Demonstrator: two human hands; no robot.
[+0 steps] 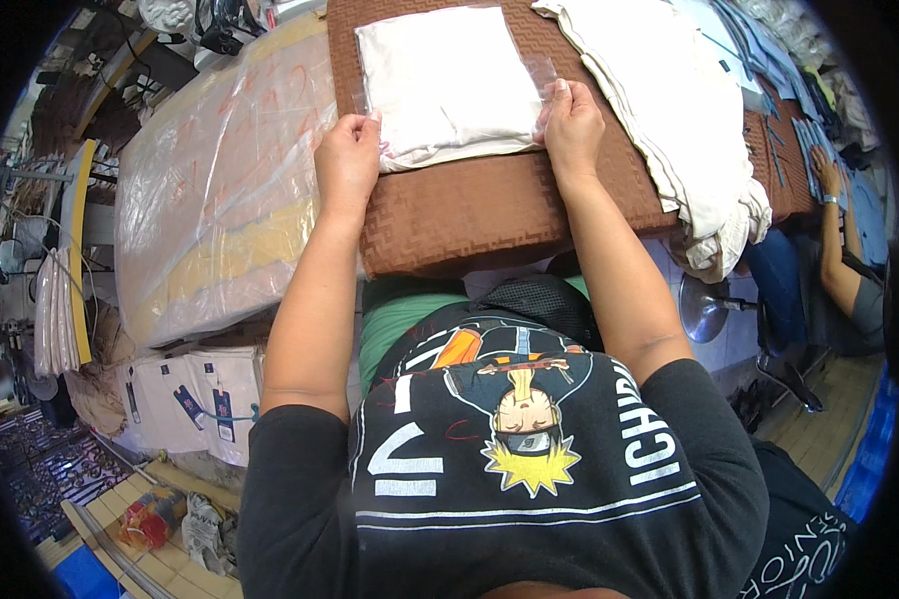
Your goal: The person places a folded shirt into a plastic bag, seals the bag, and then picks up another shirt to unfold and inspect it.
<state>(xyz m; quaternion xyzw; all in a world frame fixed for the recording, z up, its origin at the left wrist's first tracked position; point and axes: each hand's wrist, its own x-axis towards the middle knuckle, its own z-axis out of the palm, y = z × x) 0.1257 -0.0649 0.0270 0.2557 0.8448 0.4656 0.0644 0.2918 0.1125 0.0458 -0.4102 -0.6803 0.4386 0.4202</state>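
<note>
A folded white garment (445,85) inside a clear plastic bag lies on a brown woven table top (469,210). My left hand (348,160) pinches the bag's near left corner. My right hand (572,125) grips the bag's near right corner. Both hands hold the open end of the bag, which faces me.
A pile of white garments (669,110) lies to the right on the table. A large plastic-wrapped bundle (220,190) sits to the left. Another person (839,260) works at the far right. White bags (185,399) stand on the floor at lower left.
</note>
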